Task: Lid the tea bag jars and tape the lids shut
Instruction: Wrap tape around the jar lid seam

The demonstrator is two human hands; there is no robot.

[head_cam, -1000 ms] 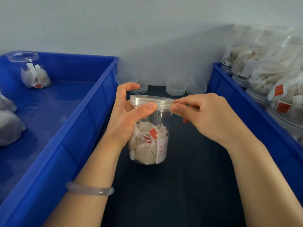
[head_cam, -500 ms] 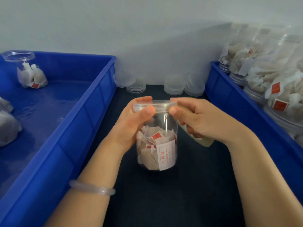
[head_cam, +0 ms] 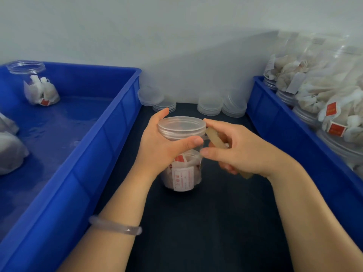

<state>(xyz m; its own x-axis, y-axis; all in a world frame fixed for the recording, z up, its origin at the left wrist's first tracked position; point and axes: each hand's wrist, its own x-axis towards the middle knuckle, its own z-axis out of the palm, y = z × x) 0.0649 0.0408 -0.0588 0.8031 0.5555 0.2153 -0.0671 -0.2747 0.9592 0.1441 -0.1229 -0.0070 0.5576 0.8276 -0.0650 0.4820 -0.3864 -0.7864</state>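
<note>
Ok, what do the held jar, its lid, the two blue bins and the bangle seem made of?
Held jar: clear glossy plastic, likely; tea bags show through its wall. Its lid: cloudier translucent plastic, ridged side. Left bin and right bin: opaque moulded plastic, slight sheen, ribbed walls. Wrist bangle: pale, translucent, glossy; glass, stone or resin, cannot tell.

A plain, pale grey-white wall (head_cam: 137,26) is being lit evenly by soft, diffuse light. A faint slanting shadow (head_cam: 225,61) is being cast across its lower right part. A dark desk (head_cam: 196,232) is being met by the wall at its far edge. It is being flanked by a blue plastic crate (head_cam: 102,146) on the left and a second blue crate (head_cam: 275,118) on the right.
</note>
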